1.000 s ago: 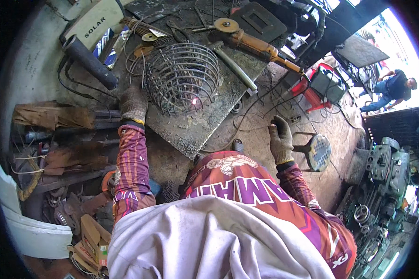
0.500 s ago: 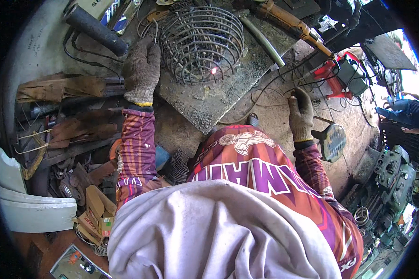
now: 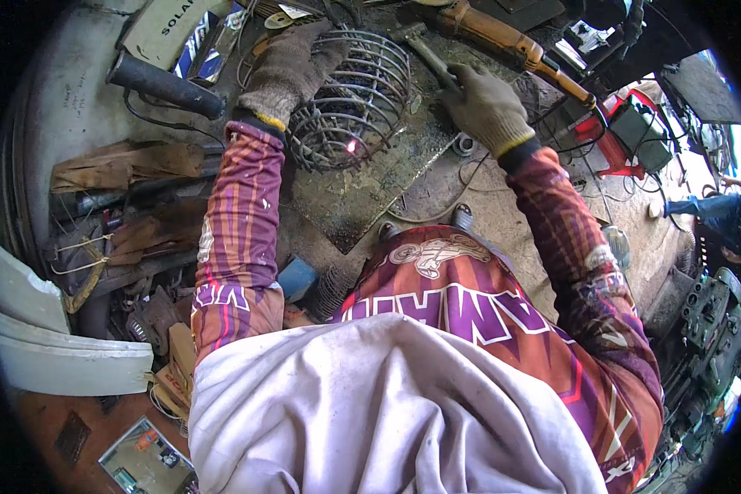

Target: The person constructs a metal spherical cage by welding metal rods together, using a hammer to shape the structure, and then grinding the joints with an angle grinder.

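Note:
A round wire cage (image 3: 362,99) lies on a rusty steel plate (image 3: 362,193), with a small glowing hot spot (image 3: 351,146) on its near side. My gloved left hand (image 3: 292,70) rests over the cage's left top and grips its wires. My gloved right hand (image 3: 486,107) is at the plate's right side, fingers closed on the handle end of a small metal hammer (image 3: 416,39). An orange-handled power tool (image 3: 502,37) lies just beyond that hand.
A black cylindrical handle (image 3: 165,82) lies left of the cage. Rusty scrap strips (image 3: 115,165) and white panels (image 3: 49,346) sit at the left. A red welding unit (image 3: 626,132) with cables is at the right, and another person (image 3: 708,210) crouches farther right.
My right hand rose from the cables on the floor to the hammer on the plate. My left hand shifted from beside the cage onto its top. The view moved closer.

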Action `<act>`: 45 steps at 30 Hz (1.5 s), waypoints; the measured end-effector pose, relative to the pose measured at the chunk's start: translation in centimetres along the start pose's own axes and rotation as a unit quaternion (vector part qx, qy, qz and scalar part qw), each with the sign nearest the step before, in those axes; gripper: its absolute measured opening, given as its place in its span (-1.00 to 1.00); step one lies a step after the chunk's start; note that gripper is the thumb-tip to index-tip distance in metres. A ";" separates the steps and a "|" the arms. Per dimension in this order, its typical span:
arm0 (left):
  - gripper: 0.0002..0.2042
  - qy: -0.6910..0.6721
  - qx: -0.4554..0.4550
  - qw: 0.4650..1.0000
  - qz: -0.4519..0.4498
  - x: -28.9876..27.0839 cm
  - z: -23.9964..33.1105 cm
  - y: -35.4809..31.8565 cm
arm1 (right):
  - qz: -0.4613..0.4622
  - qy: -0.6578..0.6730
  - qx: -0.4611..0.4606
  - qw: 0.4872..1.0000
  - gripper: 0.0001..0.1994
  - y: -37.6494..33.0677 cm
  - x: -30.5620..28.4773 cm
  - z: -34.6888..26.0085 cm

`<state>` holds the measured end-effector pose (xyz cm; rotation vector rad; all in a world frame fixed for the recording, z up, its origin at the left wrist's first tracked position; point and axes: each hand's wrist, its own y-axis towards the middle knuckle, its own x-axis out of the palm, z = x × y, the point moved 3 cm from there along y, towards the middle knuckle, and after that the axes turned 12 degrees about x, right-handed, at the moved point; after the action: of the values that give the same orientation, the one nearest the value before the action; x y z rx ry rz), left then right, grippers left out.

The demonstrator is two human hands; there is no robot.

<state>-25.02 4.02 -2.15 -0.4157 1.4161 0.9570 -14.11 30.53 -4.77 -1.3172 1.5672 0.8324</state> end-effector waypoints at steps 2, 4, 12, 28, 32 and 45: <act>-0.39 -0.001 -0.014 0.999 -0.041 -0.4 0.2 1.5 | -0.049 -0.063 0.002 0.997 -0.49 1.7 0.5 -0.6; -0.36 0.016 -0.018 0.991 -0.130 -0.6 1.4 2.8 | -0.061 -0.089 0.031 0.994 -0.50 3.8 2.2 -0.4; -0.42 -0.005 -0.029 0.987 -0.155 -0.5 1.1 3.9 | -0.152 -0.040 0.056 0.986 -0.53 7.1 3.3 0.8; -0.44 -0.111 -0.077 0.983 -0.127 -2.1 3.1 2.9 | -0.199 0.501 0.155 0.828 -0.71 -12.1 4.2 3.5; -0.39 -0.117 -0.091 0.975 -0.167 -3.4 4.9 2.9 | -0.121 0.321 0.042 0.938 -0.69 -16.7 6.7 2.4; -0.34 -0.068 -0.065 0.981 -0.169 0.7 2.4 4.0 | -0.203 0.172 -0.057 0.962 -0.67 -17.9 8.7 -3.8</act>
<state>-26.60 8.39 -1.24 -0.6531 1.1188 0.7859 2.36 20.19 -10.46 -1.8660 1.4420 0.4561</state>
